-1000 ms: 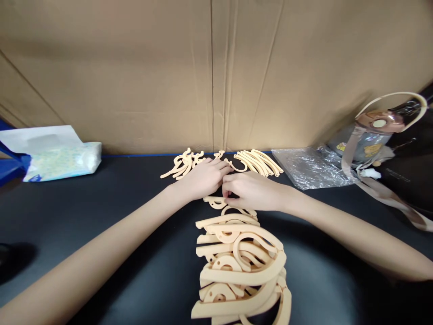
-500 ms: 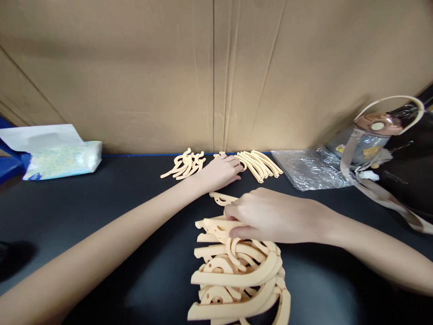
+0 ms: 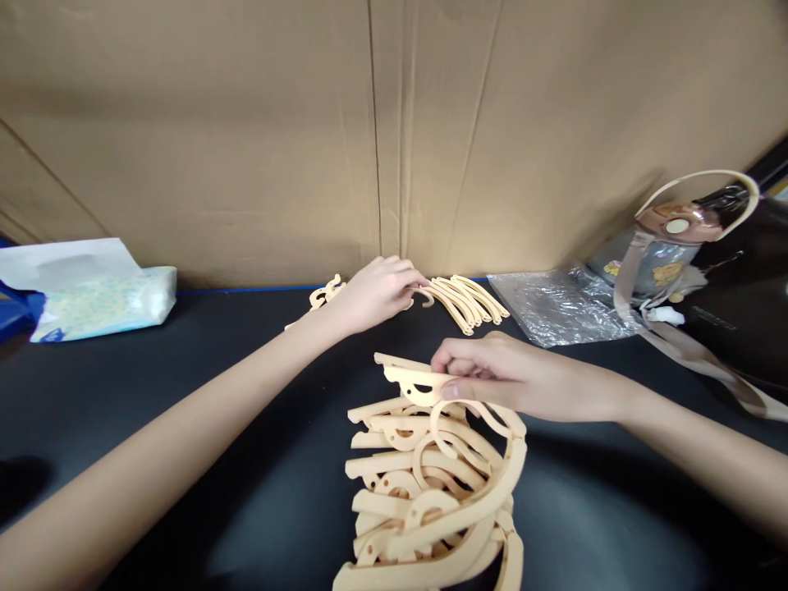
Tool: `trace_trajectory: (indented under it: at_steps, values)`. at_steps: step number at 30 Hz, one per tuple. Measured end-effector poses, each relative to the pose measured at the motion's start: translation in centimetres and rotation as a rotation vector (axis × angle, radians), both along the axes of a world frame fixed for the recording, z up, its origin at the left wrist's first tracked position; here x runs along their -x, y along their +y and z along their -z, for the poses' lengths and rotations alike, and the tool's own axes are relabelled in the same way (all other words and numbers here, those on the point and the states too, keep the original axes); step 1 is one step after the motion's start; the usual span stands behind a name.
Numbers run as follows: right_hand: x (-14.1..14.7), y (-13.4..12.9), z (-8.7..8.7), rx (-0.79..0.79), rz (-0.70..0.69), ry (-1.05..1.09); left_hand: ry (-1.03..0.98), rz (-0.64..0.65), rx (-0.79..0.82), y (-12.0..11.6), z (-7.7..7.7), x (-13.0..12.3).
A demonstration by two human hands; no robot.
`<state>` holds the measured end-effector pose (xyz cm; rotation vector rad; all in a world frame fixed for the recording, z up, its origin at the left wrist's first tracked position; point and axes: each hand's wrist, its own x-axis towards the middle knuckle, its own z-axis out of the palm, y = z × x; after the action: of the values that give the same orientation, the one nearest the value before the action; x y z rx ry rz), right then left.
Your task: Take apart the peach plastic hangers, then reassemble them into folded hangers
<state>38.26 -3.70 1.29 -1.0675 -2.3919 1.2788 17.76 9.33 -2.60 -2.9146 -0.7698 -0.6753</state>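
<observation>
My right hand (image 3: 492,373) is closed on a beige folding hanger (image 3: 424,386), thumb on the near side, raised slightly at the top of the pile. Below it lies a stack of similar beige hangers (image 3: 400,476), overlapping with their hooks and curved arms. Farther off, my left hand (image 3: 382,289) has its fingers bent around a small beige hook piece (image 3: 423,297), whose curved end shows under the fingertips. Partly hidden behind the left wrist are loose hook pieces (image 3: 326,291). Right of those fingers, several curved beige arm pieces (image 3: 471,302) lie in a row.
A cardboard wall (image 3: 246,148) closes off the back of the black table (image 3: 246,394). At left sits a pack of tissues (image 3: 104,304). A clear plastic bag (image 3: 542,308) lies at right, beside a bottle with a strap (image 3: 668,254) and a black bag (image 3: 739,312).
My right hand has gripped and lifted a hanger off the pile. My left hand has risen a little and shifted left, with a hook now showing at its fingertips.
</observation>
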Motion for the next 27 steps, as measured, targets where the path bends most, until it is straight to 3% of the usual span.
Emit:
trace_trajectory:
  at_steps: [3,9,14,18,20,22,24,27]
  values:
    - [-0.8,-0.5,0.5,0.044,0.055,0.086,-0.117,-0.031,0.051,0.6,-0.1,1.1]
    - [-1.3,-0.9,0.9,0.064,0.150,0.142,-0.162,-0.064,0.251,1.0,1.5,2.8]
    - [-0.9,-0.7,0.8,0.181,0.295,0.326,-0.320,-0.130,0.447,-0.6,1.2,2.8]
    - [-0.3,0.8,0.8,0.067,0.430,0.430,-0.447,-0.114,0.712,-3.6,-0.1,1.3]
    - [-0.1,2.0,1.1,-0.033,0.484,0.451,-0.504,-0.056,0.922,-5.2,-0.7,0.4]
    - [0.0,2.9,1.7,-0.129,0.512,0.427,-0.683,-0.055,1.195,-6.5,-1.1,-0.2]
    - [0.1,3.6,2.2,-0.187,0.501,0.392,-0.792,-0.092,1.277,-7.3,-1.3,-0.6]
    - [0.2,3.8,2.3,-0.227,0.466,0.367,-0.844,-0.141,1.226,-7.5,-1.4,-0.7]
